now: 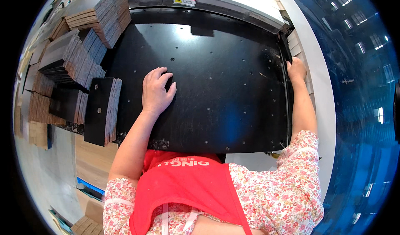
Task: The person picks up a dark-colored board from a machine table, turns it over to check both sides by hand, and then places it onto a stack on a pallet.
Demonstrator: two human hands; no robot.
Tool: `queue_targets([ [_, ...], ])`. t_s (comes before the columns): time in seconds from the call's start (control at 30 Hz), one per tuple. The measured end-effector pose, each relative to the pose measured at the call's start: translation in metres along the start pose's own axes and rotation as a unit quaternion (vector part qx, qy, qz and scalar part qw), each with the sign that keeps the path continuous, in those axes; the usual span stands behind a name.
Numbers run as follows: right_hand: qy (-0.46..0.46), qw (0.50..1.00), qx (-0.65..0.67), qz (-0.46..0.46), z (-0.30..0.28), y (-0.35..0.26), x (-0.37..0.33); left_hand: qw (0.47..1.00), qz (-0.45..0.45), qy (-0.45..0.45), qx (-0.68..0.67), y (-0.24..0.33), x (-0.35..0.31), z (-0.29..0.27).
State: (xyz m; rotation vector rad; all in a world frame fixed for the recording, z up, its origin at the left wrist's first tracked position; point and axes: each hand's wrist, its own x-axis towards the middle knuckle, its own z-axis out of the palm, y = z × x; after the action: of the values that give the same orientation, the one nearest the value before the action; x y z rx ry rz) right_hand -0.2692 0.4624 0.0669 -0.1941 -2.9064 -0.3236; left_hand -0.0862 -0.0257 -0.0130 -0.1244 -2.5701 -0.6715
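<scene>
My left hand (pixel 157 89) is over the black work surface (pixel 208 89), left of its middle. Its fingers are slightly bent and its thumb stands apart, with nothing in it. Whether it touches the surface or hovers just above is hard to tell. At the right side my right hand (pixel 296 70) is closed beside the dark edge rail (pixel 285 51), next to a row of pale strips (pixel 295 45). What its fingers grip, if anything, is hidden.
Stacks of cut boards (pixel 100 16) stand along the left side. Nearer to me, a black board stack with two holes (pixel 100 114) sits at the table's left edge. A grey crossbar (pixel 233 12) with a warning label (pixel 184 1) spans the far edge. A white border (pixel 321 89) curves along the right.
</scene>
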Motion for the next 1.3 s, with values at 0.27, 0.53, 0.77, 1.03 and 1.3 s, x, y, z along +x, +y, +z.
queue_targets([
  [0.27,-0.126,0.990,0.044,0.041,-0.002,0.004,0.009,1.000,0.001,-0.001,-0.005,0.001,-0.001,0.001],
  [0.53,0.169,0.962,0.206,0.064,0.017,0.006,-0.014,0.999,-0.019,-0.023,0.012,0.003,0.001,-0.003],
  [0.77,0.152,0.948,0.267,0.090,0.052,0.015,-0.021,1.000,-0.012,-0.016,0.010,0.001,-0.001,-0.001],
  [1.03,0.138,0.946,0.279,0.091,0.050,0.012,-0.016,1.000,-0.015,-0.026,0.009,0.001,-0.001,-0.001],
  [1.3,0.128,0.960,0.242,0.056,0.050,0.015,-0.010,1.000,-0.019,-0.024,0.006,0.002,0.000,-0.002],
])
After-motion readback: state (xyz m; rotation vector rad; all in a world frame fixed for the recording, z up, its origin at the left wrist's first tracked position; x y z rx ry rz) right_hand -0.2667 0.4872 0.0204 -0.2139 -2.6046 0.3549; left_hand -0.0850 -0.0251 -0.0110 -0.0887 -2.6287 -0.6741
